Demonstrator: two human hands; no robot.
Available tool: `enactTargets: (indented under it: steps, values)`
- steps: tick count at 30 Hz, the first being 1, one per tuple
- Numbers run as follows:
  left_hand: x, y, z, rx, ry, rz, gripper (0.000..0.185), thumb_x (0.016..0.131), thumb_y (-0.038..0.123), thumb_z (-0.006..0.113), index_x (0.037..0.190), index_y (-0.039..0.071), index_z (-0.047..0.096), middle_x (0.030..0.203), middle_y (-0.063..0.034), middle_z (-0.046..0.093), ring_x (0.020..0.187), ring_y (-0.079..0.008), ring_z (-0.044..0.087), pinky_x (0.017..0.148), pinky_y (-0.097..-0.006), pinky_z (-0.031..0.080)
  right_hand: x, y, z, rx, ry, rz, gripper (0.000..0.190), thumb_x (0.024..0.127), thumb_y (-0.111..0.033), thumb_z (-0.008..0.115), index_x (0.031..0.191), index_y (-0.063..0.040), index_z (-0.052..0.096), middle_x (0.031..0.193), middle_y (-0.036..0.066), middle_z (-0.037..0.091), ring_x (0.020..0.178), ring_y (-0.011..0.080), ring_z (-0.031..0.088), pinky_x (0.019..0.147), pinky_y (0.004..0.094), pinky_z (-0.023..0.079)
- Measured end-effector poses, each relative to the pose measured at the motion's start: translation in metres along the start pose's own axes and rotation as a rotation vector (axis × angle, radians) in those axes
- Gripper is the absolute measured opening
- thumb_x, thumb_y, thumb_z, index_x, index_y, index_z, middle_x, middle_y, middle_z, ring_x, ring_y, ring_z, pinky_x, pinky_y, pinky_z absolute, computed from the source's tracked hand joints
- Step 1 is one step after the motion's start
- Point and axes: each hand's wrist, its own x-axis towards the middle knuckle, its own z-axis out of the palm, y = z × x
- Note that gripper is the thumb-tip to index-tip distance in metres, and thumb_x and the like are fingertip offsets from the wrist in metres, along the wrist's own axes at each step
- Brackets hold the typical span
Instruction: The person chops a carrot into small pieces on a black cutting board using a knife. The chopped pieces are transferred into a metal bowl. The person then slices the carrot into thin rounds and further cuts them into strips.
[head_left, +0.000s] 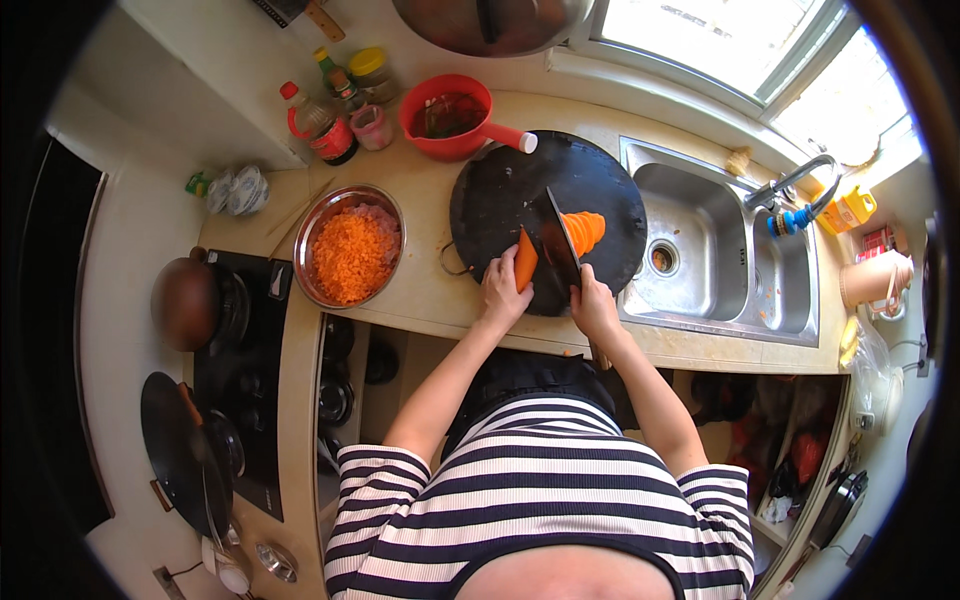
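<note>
On a round dark chopping board (495, 187) lies a peeled carrot piece (526, 262), its near end gripped by my left hand (504, 291). My right hand (595, 306) holds a cleaver (561, 238) upright on its edge, with the blade between the carrot piece and a fanned stack of carrot slices (583, 231). Left of the board stands a steel bowl (400, 259) with finely chopped carrot (349, 259) and, at its upper right, some pinkish minced food.
A red handled basin (480, 105) touches the board's far side, beside bottles and jars (322, 124). A double steel sink (694, 315) is at the right. To the left are a black cooktop (255, 322), a pot (184, 304) and a wok (176, 442). A lid hangs above.
</note>
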Motion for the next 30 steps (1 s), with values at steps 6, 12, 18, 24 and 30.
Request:
enactTargets:
  steps: [6,12,18,24,30]
  values:
    - [0.028,-0.028,-0.004,-0.328,0.024,-0.116,0.055,0.075,0.005,0.071,0.124,0.007,0.046,0.087,-0.0112,0.064,0.072,-0.0200,0.064,0.067,-0.0311,0.053,-0.001,0.009,0.001,0.039,0.008,0.017,0.022,0.085,-0.007,0.055,0.101,-0.002,0.040,0.073,0.029,0.059,0.074,0.0488,0.057,0.064,0.0559,0.044]
    - [0.089,-0.058,-0.031,-0.127,0.166,-0.022,0.051,0.076,0.006,0.070,0.122,0.009,0.047,0.091,-0.0130,0.066,0.081,-0.0293,0.065,0.073,-0.0395,0.052,-0.002,-0.001,0.000,-0.009,-0.010,0.041,0.019,0.087,-0.011,0.053,0.097,-0.003,0.038,0.074,0.027,0.061,0.073,0.0471,0.059,0.065,0.0558,0.047]
    - [0.087,-0.054,-0.031,-0.232,0.078,-0.117,0.046,0.079,0.006,0.069,0.120,0.008,0.050,0.091,-0.0114,0.067,0.081,-0.0229,0.066,0.072,-0.0347,0.052,-0.003,0.001,0.001,0.016,0.017,0.000,0.019,0.085,-0.009,0.053,0.095,-0.002,0.038,0.073,0.026,0.061,0.073,0.0467,0.059,0.064,0.0549,0.047]
    - [0.016,0.009,-0.031,-0.250,-0.044,-0.099,0.045,0.072,0.003,0.070,0.114,0.008,0.054,0.094,-0.0118,0.061,0.091,-0.0291,0.058,0.080,-0.0405,0.048,-0.001,-0.004,-0.008,0.011,0.008,-0.003,0.019,0.084,-0.008,0.053,0.094,-0.001,0.039,0.074,0.027,0.060,0.073,0.0467,0.059,0.064,0.0553,0.046]
    - [-0.005,0.009,-0.010,-0.146,-0.079,-0.052,0.064,0.070,0.007,0.075,0.128,0.008,0.048,0.102,-0.0156,0.055,0.086,-0.0283,0.059,0.076,-0.0362,0.051,-0.002,-0.012,-0.014,-0.026,-0.062,-0.014,0.019,0.083,-0.008,0.054,0.095,-0.001,0.040,0.075,0.026,0.061,0.074,0.0460,0.059,0.064,0.0544,0.047]
